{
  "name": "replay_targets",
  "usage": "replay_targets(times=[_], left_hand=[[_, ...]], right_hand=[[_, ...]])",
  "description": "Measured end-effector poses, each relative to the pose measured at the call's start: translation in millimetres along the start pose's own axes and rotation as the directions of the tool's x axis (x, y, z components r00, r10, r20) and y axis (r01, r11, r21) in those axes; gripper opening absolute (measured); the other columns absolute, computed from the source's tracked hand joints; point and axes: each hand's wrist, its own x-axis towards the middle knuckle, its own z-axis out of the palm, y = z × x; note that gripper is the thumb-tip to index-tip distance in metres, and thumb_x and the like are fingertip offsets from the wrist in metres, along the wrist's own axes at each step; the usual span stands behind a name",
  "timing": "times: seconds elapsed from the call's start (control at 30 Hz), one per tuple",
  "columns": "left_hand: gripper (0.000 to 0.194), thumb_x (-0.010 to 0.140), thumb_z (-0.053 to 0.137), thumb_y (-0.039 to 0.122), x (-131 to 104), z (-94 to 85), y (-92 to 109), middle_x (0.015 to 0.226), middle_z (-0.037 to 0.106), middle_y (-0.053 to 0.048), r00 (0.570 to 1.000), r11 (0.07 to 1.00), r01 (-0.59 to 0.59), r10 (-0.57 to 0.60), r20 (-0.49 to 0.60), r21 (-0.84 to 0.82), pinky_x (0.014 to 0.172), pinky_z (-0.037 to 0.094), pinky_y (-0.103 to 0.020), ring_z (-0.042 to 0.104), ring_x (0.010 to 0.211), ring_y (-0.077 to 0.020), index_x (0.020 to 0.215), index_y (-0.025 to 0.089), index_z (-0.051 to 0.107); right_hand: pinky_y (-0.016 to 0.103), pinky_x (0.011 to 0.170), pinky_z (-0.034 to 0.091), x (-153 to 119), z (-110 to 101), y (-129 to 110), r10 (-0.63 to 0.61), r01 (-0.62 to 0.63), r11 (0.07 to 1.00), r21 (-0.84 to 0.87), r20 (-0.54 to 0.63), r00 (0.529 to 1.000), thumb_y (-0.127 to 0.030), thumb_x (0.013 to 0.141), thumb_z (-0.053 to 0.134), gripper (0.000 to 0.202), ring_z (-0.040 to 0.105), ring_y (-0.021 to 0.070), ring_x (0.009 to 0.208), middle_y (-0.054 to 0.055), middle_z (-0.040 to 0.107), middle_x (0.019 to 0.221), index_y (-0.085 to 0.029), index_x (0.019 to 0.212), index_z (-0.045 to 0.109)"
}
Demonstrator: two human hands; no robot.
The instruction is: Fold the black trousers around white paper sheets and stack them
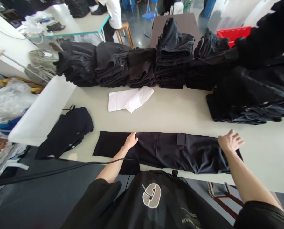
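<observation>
A pair of black trousers lies lengthwise along the near side of the table, folded in half, with a flapped pocket facing up. My left hand is closed on the trousers' far edge, left of their middle, its fingertips partly hidden. At the right end, my right hand rests at the cloth with fingers spread, gripping nothing. Creases run through the fabric near that hand. Part of the left section hangs over the near table edge beside my body.
Stacks of folded dark garments line the far edge, with a larger pile at right. White cloth lies mid-table. A crumpled dark garment sits left. A black cable crosses my left forearm. Beyond, a person is near a stool.
</observation>
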Motion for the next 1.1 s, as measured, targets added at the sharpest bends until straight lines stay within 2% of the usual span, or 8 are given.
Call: replay_targets(times=[0.1,0.23,0.3,0.43,0.6,0.77,0.93,1.1], left_hand=[[0.053,0.094,0.058,0.029,-27.1,6.2,6.3,0.132,0.062,-0.017,0.994,0.993,0.057,-0.047,-0.101,0.105,0.100,0.051,-0.044,0.061,0.122,-0.0313,0.144,0.016,0.051],[0.069,0.089,0.063,0.029,-57.9,11.6,13.8,0.131,0.057,-0.020,0.965,0.969,0.172,-0.129,-0.229,0.177,0.098,0.050,-0.047,0.056,0.123,-0.0347,0.152,0.015,0.040],[0.073,0.086,0.064,0.024,-69.7,11.9,13.4,0.133,0.054,-0.020,0.954,0.960,0.215,-0.168,-0.247,0.178,0.097,0.050,-0.046,0.054,0.125,-0.0346,0.154,0.017,0.037],[0.070,0.084,0.067,0.022,-91.2,2.5,-2.8,0.138,0.050,-0.019,0.936,0.939,0.310,-0.274,-0.220,0.152,0.093,0.052,-0.043,0.054,0.127,-0.0336,0.149,0.019,0.039],[0.048,0.086,0.067,0.022,-125.6,-21.5,-33.5,0.130,0.058,-0.017,0.928,0.902,0.362,-0.324,-0.185,0.236,0.096,0.050,-0.040,0.059,0.123,-0.0301,0.131,0.018,0.052],[0.023,0.089,0.056,0.018,-147.9,-64.3,-76.7,0.113,0.071,-0.014,0.914,0.889,0.385,-0.404,0.028,0.250,0.088,0.051,-0.037,0.069,0.107,-0.0281,0.110,0.019,0.064],[0.014,0.080,0.062,0.022,-125.9,-135.3,-161.7,0.094,0.077,-0.009,0.919,0.940,0.331,-0.341,0.195,0.083,0.077,0.050,-0.030,0.072,0.091,-0.0260,0.089,0.019,0.072],[0.013,0.076,0.069,0.019,-73.0,-162.9,-222.6,0.088,0.078,-0.005,0.910,0.892,0.401,-0.414,-0.019,-0.207,0.078,0.052,-0.028,0.072,0.088,-0.0237,0.088,0.018,0.074]], right_hand=[[0.047,0.104,0.038,-36.8,-11.8,-66.1,-0.383,0.381,0.914,0.138,-0.008,0.924,-0.026,0.096,0.046,0.050,0.054,0.0345,0.124,0.026,0.061,0.134,-0.008,0.142,0.055],[0.039,0.105,0.041,-130.8,4.5,-152.4,-0.806,0.770,0.578,0.270,0.041,0.591,-0.017,0.092,0.046,0.038,0.060,0.0278,0.113,0.015,0.070,0.124,-0.016,0.124,0.068],[0.041,0.112,0.037,-173.5,22.3,-179.3,-0.856,0.823,0.505,0.259,0.025,0.517,-0.018,0.093,0.046,0.040,0.059,0.0280,0.119,0.014,0.068,0.131,-0.018,0.127,0.067],[0.050,0.119,0.029,-217.6,52.9,-199.2,-0.813,0.799,0.573,0.182,0.009,0.582,-0.018,0.090,0.047,0.051,0.046,0.0317,0.139,0.018,0.057,0.149,-0.014,0.140,0.058],[0.055,0.121,0.026,-221.5,64.9,-200.3,-0.795,0.785,0.602,0.148,0.015,0.607,-0.017,0.090,0.044,0.054,0.042,0.0327,0.144,0.020,0.052,0.154,-0.010,0.143,0.053],[0.056,0.122,0.026,-223.7,64.5,-203.4,-0.781,0.771,0.622,0.139,0.045,0.622,-0.017,0.090,0.045,0.055,0.040,0.0329,0.146,0.019,0.051,0.156,-0.010,0.144,0.052],[0.057,0.120,0.027,-225.1,61.0,-206.0,-0.775,0.765,0.631,0.125,0.061,0.629,-0.017,0.089,0.046,0.056,0.039,0.0330,0.146,0.020,0.050,0.155,-0.013,0.145,0.051],[0.058,0.119,0.027,-240.0,43.6,-210.7,-0.775,0.771,0.631,0.086,0.059,0.629,-0.016,0.088,0.048,0.054,0.039,0.0351,0.145,0.021,0.049,0.155,-0.012,0.141,0.054]])
